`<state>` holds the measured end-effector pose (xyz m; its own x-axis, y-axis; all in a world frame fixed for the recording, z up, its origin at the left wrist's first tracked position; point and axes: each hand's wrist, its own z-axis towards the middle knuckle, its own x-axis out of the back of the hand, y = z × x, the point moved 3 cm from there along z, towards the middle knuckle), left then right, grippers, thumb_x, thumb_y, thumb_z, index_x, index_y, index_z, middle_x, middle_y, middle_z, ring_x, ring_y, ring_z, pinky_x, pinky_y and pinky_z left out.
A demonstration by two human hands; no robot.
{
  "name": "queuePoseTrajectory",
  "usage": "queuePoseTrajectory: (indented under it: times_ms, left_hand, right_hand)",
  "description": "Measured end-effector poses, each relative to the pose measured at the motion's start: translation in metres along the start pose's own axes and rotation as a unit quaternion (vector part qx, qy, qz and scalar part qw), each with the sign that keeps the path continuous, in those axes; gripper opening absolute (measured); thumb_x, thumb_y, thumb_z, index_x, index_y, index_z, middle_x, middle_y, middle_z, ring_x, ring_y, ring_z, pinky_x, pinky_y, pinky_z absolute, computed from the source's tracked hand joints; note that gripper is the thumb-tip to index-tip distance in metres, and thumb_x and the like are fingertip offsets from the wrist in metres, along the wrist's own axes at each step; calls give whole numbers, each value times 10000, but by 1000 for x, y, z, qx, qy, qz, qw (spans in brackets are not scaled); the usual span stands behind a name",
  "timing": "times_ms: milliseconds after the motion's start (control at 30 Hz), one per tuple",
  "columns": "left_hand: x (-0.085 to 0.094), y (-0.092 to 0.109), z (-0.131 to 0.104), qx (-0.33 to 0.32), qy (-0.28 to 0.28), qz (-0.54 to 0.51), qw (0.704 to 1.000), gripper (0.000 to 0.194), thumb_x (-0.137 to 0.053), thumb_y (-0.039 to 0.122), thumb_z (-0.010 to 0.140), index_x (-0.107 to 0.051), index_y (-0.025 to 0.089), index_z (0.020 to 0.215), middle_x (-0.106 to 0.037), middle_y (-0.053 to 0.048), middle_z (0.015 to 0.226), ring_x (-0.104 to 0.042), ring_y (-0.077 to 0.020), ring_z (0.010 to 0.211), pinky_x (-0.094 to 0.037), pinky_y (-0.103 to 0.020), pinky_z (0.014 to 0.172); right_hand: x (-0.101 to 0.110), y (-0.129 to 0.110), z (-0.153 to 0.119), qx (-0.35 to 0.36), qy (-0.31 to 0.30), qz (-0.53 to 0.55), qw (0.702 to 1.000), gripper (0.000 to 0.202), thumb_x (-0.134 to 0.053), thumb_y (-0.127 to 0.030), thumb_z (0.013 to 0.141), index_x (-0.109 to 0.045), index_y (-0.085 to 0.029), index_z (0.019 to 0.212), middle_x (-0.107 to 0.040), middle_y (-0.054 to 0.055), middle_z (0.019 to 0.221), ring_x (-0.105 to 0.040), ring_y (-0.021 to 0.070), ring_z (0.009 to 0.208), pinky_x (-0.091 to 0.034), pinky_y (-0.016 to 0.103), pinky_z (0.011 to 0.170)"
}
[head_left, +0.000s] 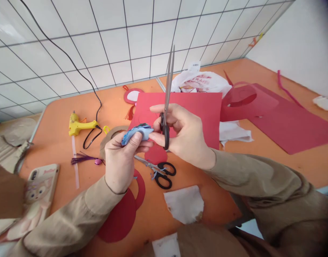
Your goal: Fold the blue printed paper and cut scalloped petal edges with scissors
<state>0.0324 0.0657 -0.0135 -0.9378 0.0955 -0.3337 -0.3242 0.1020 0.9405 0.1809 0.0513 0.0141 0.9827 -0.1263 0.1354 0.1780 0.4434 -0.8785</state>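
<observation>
My left hand (123, 157) pinches a small blue piece of layered fabric or paper (138, 134) between thumb and fingers, over the middle of the orange table. Close on its right, my right hand (182, 134) has its fingers through the black handles of a pair of scissors (167, 85). The blades point up, nearly closed. My right thumb and fingertips are near the right end of the blue piece; whether they touch it I cannot tell. Below the hands, a second pair of black-handled scissors (164, 175) lies on the table with small blue scraps around it.
Red sheets (201, 110) and a white plastic bag (201, 80) lie behind. At left are a yellow glue gun (82, 125) with its cord, a purple tassel (85, 159) and a phone (42, 189). Red discs (121, 217) and a white scrap (185, 205) lie in front.
</observation>
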Motion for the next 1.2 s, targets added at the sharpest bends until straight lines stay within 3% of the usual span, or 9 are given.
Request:
queuePoseTrajectory:
  times_ms: [233, 433, 767, 967, 1200]
  left_hand:
    - [0, -1, 3, 1, 10, -4, 1000, 142, -815, 305, 703, -745, 183, 721, -751, -13, 644, -698, -131, 566, -554, -194, 541]
    - [1, -3, 3, -3, 10, -1, 1000, 136, -808, 316, 705, -740, 198, 712, -749, -13, 644, -695, -136, 554, -555, -203, 536]
    - [4, -6, 5, -33, -12, -24, 999, 153, -812, 314, 709, -731, 185, 710, -762, -13, 690, -691, -124, 560, -570, -205, 542]
    - [4, -8, 8, -54, -36, -43, 997, 162, -830, 314, 693, -749, 175, 708, -765, -22, 694, -673, -101, 529, -559, -173, 527]
    - [7, -10, 11, -78, -50, -63, 994, 153, -840, 308, 683, -763, 179, 715, -762, -20, 690, -678, -109, 527, -558, -174, 507]
  right_hand:
    - [-1, 4, 0, -7, -9, 2, 1000, 407, -728, -195, 754, -602, -310, 1124, -612, -42, 761, -632, 146, 712, -565, 320, 707]
    - [-2, 4, -3, 11, -2, -18, 1000, 417, -694, -139, 762, -596, -295, 1136, -649, -30, 788, -636, 148, 712, -541, 303, 668]
    - [-3, 5, -4, 4, -10, 5, 1000, 476, -781, -180, 728, -589, -296, 1148, -643, -31, 790, -639, 153, 736, -514, 291, 674]
    - [-2, 5, -7, 27, -9, -1, 1000, 527, -756, -118, 732, -575, -307, 1190, -674, -17, 899, -648, 154, 761, -516, 292, 690]
    - [-4, 0, -7, 42, 2, -31, 999, 422, -750, -189, 755, -587, -263, 1137, -621, -29, 775, -620, 148, 689, -521, 304, 649]
